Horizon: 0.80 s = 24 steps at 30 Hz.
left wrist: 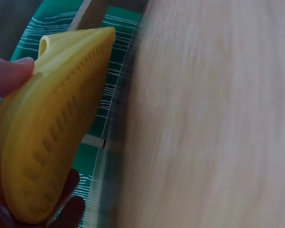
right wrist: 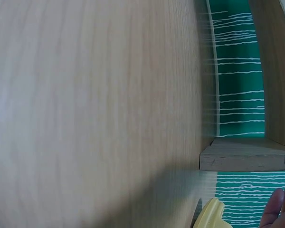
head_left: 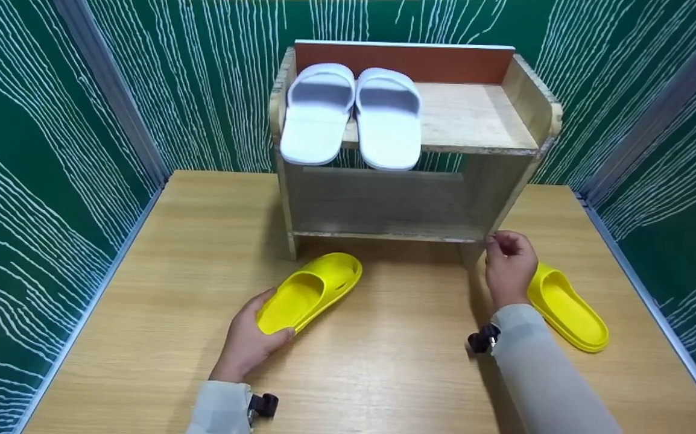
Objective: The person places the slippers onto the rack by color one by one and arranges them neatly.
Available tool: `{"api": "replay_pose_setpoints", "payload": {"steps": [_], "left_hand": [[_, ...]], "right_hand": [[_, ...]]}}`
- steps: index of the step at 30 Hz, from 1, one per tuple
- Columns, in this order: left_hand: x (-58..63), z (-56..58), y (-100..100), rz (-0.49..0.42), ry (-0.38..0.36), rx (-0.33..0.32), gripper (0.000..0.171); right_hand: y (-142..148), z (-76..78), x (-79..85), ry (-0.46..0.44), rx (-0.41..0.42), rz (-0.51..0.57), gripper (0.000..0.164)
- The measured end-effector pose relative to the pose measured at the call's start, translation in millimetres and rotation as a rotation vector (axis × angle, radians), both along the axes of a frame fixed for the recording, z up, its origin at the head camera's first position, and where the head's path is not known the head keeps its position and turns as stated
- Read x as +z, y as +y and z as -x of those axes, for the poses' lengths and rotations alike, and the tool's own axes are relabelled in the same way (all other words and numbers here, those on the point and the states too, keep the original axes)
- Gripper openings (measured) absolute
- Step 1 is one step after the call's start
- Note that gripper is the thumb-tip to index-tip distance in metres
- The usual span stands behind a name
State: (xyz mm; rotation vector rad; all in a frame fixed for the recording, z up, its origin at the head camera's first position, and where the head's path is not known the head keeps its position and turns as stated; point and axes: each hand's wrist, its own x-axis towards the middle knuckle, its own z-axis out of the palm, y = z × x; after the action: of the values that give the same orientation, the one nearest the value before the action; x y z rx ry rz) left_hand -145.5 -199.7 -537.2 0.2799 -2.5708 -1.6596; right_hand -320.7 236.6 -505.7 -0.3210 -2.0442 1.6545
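Yellow slipper, first point(head_left: 291, 298): held at its heel end by the left hand point(head_left: 248, 343), toe directed at the lower front of the rack point(head_left: 529, 96). It is gripped with thumb and fingers on opposite sides, the hand spread only as far as the slipper's width. In the left wrist view the ridged sole is exposed, and the slipper is seen raised off the table point(head_left: 384, 361).

Yellow slipper, second point(head_left: 574, 316): placed on the table, to the right of the rack; its toe end is partly covered by the right hand point(head_left: 512, 271).

Right hand: set at the rack's lower front right corner, fingers bent, thumb close to them. Whether the rack is pinched or merely touched cannot be told; most of the hand is cut off in the right wrist view.

Rack: wooden, two-tiered, stood on the table, with a red-brown back board point(head_left: 444, 65).

White slippers point(head_left: 390, 141), one pair: laid side by side on the left part of the top shelf point(head_left: 474, 117), heel ends extended past its front edge.

Walls point(head_left: 16, 181): green, marked with white lines.

Sleeves point(head_left: 556, 374): pale, with a black fitting worn at each wrist.
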Motion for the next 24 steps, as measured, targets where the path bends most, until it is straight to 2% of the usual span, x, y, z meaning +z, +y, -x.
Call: {"api": "replay_pose_setpoints", "payload": {"steps": [12,20,24], "left_hand": [[11.0,-1.5,-2.8,0.028,0.048,-0.108,0.081],[24.6,0.6,0.4,0.003,0.064,-0.123,0.08],[33.8,0.2,4.0,0.005,0.092,-0.121,0.079]], "right_hand": [[0.8,2.7,-2.9,0.075,-0.01,-0.007,0.019],[1.4,0.8,0.0,-0.032,0.003,0.018,0.014],[1.4,0.3,0.1,-0.038,0.005,0.019,0.014]]}}
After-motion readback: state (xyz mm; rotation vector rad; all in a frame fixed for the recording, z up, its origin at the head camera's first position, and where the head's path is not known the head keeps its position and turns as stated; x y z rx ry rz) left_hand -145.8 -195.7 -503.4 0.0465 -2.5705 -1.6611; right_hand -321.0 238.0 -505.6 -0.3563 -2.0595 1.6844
